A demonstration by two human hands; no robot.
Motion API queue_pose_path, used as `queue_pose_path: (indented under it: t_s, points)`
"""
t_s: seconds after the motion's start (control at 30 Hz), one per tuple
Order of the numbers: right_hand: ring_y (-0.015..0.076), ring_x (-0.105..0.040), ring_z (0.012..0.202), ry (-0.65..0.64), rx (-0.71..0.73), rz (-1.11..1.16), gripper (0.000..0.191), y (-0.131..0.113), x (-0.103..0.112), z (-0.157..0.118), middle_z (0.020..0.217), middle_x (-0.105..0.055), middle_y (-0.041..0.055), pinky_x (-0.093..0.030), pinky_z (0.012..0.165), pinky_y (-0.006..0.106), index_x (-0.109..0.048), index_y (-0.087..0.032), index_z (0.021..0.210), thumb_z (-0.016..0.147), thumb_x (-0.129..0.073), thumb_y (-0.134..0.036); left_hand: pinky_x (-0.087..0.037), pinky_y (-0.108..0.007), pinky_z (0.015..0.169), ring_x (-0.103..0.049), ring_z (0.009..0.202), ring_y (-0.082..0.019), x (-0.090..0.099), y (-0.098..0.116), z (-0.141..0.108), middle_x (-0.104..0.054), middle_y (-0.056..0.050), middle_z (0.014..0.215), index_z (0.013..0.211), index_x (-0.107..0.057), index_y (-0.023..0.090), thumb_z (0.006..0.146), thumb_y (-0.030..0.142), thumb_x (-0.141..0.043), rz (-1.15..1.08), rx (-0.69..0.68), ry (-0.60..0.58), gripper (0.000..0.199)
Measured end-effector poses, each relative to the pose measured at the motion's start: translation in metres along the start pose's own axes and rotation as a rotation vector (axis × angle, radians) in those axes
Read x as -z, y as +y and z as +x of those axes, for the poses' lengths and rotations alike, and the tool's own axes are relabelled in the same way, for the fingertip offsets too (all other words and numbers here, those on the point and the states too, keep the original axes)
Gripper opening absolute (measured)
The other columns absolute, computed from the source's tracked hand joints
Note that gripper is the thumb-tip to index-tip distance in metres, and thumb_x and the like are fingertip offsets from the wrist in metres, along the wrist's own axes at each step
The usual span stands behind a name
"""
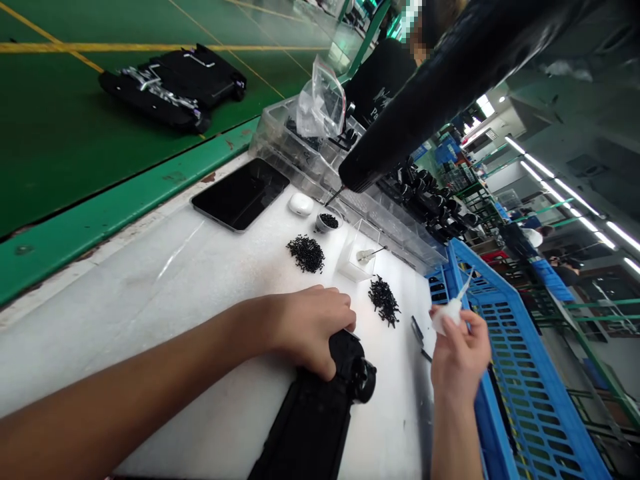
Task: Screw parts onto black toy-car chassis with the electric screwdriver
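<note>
My left hand [315, 327] grips the far end of a long black plastic housing [315, 413] with a round wheel-like part [365, 380] at its side. The housing lies on the white worktop, its near end cut off by the picture's bottom edge. Raised at the right, my right hand [460, 347] is closed around a small white squeeze bottle [449, 317] whose thin nozzle points up and away. Beyond my left hand sit two heaps of black screws [306, 253], a small cup of screws [329, 221] and a clear square box [356, 257] with a needle-tipped piece inside.
A black electric screwdriver [400, 127] hangs over the table's far side. Clear bins [300, 157] line the back. A tablet-like device [243, 193] and a white case [301, 204] lie at left. Blue crates [525, 360] stand at right; a person [380, 80] is beyond the bins.
</note>
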State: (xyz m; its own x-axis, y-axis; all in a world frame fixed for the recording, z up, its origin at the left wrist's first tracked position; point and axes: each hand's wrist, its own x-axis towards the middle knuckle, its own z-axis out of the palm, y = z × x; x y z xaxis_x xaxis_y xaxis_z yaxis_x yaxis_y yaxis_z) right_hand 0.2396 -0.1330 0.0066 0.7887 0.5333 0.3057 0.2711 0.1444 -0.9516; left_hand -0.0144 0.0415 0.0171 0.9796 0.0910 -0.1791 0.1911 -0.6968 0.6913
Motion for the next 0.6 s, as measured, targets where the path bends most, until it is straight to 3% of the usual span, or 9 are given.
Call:
queue_pose_path:
  t_s: [0.07,0.13,0.2,0.27,0.37,0.43,0.53,0.6]
  points:
    - [0.0210,-0.072,0.091,-0.045,0.024,-0.156,0.052,0.019,-0.014,0.025,0.078,-0.063,-0.0043,-0.055,0.087,0.036,-0.051,-0.023,0.103,0.071,-0.090,-0.036,-0.049,-0.034,0.087,-0.057,0.111,-0.028,0.002,-0.001,-0.001,-0.062,-0.005,0.119,0.121,-0.069,0.024,0.066,0.042,-0.080,-0.013,0.013,-0.006,0.059]
    - [0.0151,-0.066,0.074,-0.071,0.003,-0.232,0.053,0.038,-0.023,0.041,0.069,-0.056,-0.0083,-0.054,0.076,0.029,-0.050,-0.022,0.101,0.070,-0.090,-0.039,-0.048,-0.033,0.089,-0.057,0.112,-0.028,0.004,-0.003,-0.003,-0.062,-0.005,0.118,0.121,-0.068,0.023,0.065,0.041,-0.080,-0.016,0.023,0.002,0.060]
    - [0.0094,-0.054,0.058,-0.080,-0.014,-0.273,0.052,0.052,-0.026,0.047,0.061,-0.048,-0.0121,-0.050,0.065,0.023,-0.052,-0.021,0.097,0.069,-0.091,-0.039,-0.046,-0.033,0.092,-0.057,0.111,-0.026,0.005,-0.005,-0.004,-0.062,-0.005,0.115,0.119,-0.067,0.021,0.065,0.040,-0.081,-0.012,0.027,0.026,0.058]
    - [0.0081,-0.050,0.056,-0.082,-0.010,-0.304,0.053,0.055,-0.022,0.048,0.061,-0.048,-0.0123,-0.050,0.064,0.023,-0.053,-0.020,0.094,0.066,-0.093,-0.039,-0.045,-0.034,0.096,-0.058,0.109,-0.025,0.003,-0.008,-0.004,-0.062,-0.004,0.113,0.116,-0.065,0.021,0.065,0.039,-0.082,-0.003,0.022,0.056,0.057]
    - [0.0133,-0.065,0.076,-0.040,0.040,-0.312,0.059,0.036,-0.010,0.044,0.086,-0.067,-0.0014,-0.056,0.079,0.031,-0.055,-0.019,0.104,0.064,-0.094,-0.039,-0.043,-0.038,0.099,-0.058,0.106,-0.025,0.000,-0.013,0.001,-0.062,-0.002,0.109,0.112,-0.059,0.022,0.063,0.041,-0.082,-0.015,0.002,0.067,0.057]
    - [0.0160,-0.068,0.090,0.059,0.131,-0.307,0.061,0.014,-0.004,0.039,0.102,-0.070,0.0042,-0.055,0.090,0.035,-0.056,-0.020,0.115,0.068,-0.092,-0.038,-0.042,-0.041,0.100,-0.059,0.105,-0.025,0.000,-0.015,0.005,-0.062,-0.002,0.108,0.110,-0.056,0.022,0.062,0.043,-0.082,-0.033,0.000,0.037,0.059]
    - [0.0170,-0.068,0.089,0.206,0.330,-0.285,0.052,-0.019,-0.013,0.027,0.096,-0.069,0.0036,-0.054,0.090,0.036,-0.061,-0.019,0.117,0.075,-0.088,-0.036,-0.043,-0.042,0.101,-0.059,0.105,-0.027,0.005,-0.014,0.012,-0.063,-0.003,0.110,0.109,-0.055,0.024,0.059,0.046,-0.083,-0.040,0.035,-0.049,0.061]
    - [0.0166,-0.066,0.081,0.128,0.370,-0.228,0.046,-0.034,-0.032,0.018,0.088,-0.068,0.0021,-0.055,0.084,0.035,-0.064,-0.019,0.115,0.078,-0.086,-0.034,-0.045,-0.042,0.100,-0.060,0.107,-0.028,0.010,-0.012,0.015,-0.064,-0.004,0.113,0.111,-0.057,0.024,0.058,0.048,-0.083,-0.030,0.070,-0.097,0.063]
